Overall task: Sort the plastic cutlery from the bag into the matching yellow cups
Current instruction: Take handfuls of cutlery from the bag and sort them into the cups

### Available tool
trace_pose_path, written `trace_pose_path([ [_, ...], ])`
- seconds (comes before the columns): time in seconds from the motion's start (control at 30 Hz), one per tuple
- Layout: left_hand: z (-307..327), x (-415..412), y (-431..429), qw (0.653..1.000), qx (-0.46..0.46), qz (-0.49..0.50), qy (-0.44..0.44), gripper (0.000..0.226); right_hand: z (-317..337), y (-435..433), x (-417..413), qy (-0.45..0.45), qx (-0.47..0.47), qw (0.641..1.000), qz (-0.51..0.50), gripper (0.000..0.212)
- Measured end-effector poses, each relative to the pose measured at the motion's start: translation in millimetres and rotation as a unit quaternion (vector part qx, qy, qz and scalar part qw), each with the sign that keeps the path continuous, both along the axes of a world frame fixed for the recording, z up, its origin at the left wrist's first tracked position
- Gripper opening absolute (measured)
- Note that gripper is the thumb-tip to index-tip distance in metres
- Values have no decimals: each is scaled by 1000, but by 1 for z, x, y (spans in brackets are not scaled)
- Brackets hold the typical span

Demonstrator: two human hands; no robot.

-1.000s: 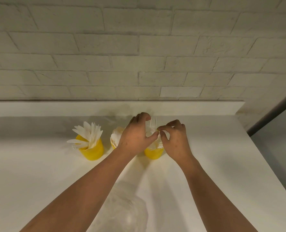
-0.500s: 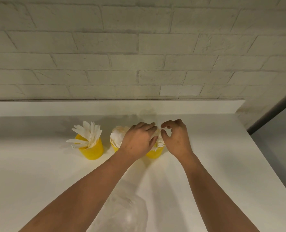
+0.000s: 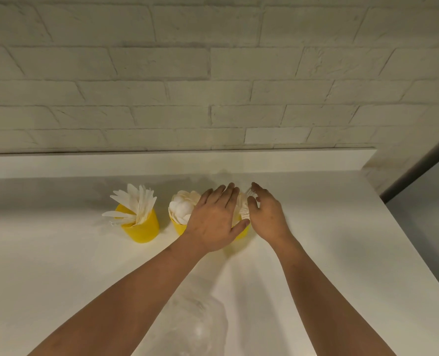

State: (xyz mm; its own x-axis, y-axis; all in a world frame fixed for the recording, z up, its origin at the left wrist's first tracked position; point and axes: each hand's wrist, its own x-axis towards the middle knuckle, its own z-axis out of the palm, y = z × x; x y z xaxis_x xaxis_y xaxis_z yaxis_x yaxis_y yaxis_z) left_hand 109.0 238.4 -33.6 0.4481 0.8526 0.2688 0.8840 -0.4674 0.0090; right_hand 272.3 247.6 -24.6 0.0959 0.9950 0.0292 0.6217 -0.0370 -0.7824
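Note:
Three yellow cups stand in a row on the white counter. The left cup (image 3: 141, 228) holds white plastic knives (image 3: 136, 204) fanned out. White spoons (image 3: 181, 210) fill the middle cup (image 3: 176, 227). The right cup (image 3: 242, 233) holds white forks (image 3: 244, 206) and is mostly hidden behind my hands. My left hand (image 3: 213, 219) lies over it with fingers straight, thumb at the cup's rim. My right hand (image 3: 267, 214) is beside the forks with fingers extended, holding nothing. A clear plastic bag (image 3: 195, 322) lies near me between my forearms.
A white brick wall (image 3: 213, 73) with a low ledge (image 3: 177, 163) runs behind the cups. The white counter (image 3: 328, 240) ends at an edge on the right, with a grey floor beyond it.
Both hands have gone from curled and pinching around the forks to flat and extended. The forks now stand in the right cup, released.

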Motion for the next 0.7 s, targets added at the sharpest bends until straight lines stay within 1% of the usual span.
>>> trace_pose_path([
  [0.1, 0, -4, -9, 1000, -2, 12, 12, 82, 3, -9, -5, -16, -13, 1000, 19, 48],
  [0.17, 6, -8, -19, 1000, -4, 20, -9, 82, 6, -17, -8, -9, -3, 1000, 20, 50],
  [0.27, 29, -12, -29, 997, -2, 34, -75, 76, 12, -23, -5, -1, 37, 999, -2, 50],
  [0.33, 49, -18, -39, 990, -5, 39, -136, 70, 18, -29, -2, 14, 66, 998, -16, 48],
  [0.43, 64, -39, -70, 964, -14, 45, -263, 53, 24, -51, -1, 43, 121, 991, -36, 40],
  [0.53, 56, -68, -108, 924, -44, 88, -369, 32, 25, -85, -11, 70, 177, 981, -35, 32],
  [0.6, 42, -84, -130, 908, -70, 112, -398, 26, 22, -107, -22, 80, 172, 982, -21, 31],
  [0.7, 19, -108, -161, 899, -109, 163, -391, 31, 9, -136, -42, 76, 133, 988, 28, 33],
])
